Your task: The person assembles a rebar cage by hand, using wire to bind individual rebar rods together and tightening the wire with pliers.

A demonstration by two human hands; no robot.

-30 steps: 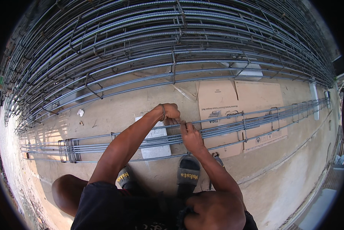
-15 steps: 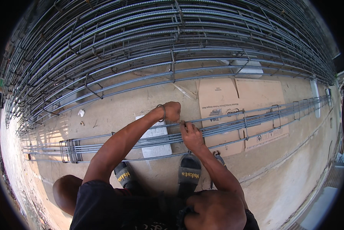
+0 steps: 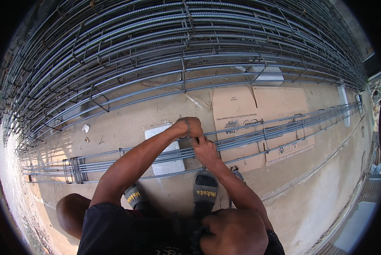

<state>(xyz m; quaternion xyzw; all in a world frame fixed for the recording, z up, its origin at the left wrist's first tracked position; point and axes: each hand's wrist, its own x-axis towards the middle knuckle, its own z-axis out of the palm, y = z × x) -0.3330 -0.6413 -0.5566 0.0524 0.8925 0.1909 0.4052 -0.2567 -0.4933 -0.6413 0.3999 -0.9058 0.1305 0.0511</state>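
Observation:
Both hands meet at the far bar of a long, narrow bundle of ribbed steel rebar (image 3: pixel 237 139) that runs across in front of my feet. My left hand (image 3: pixel 194 127) is closed in a fist just beyond that bar, a dark ring (image 3: pixel 187 127) around its wrist. Nearer to me, my right hand (image 3: pixel 205 149) rests over the bars with its fingers pinched together, touching the left hand. Whatever the fingers grip is hidden. Square wire stirrups (image 3: pixel 264 136) stand around the bars at the right, and several more are bunched together (image 3: pixel 74 170) at the left end.
A stack of tied rebar cages (image 3: pixel 182 38) fills the far side. Flattened cardboard (image 3: pixel 237 104) and a pale block (image 3: pixel 169 165) lie under the bundle. A pincer-like tool (image 3: pixel 237 173) is on the floor beside my right sandal (image 3: pixel 205 187). Another pale block (image 3: pixel 267 75) sits under the cages.
My left hand has come down and closer to my right hand, and they now touch. The whole view has shifted slightly, with the scene moving left.

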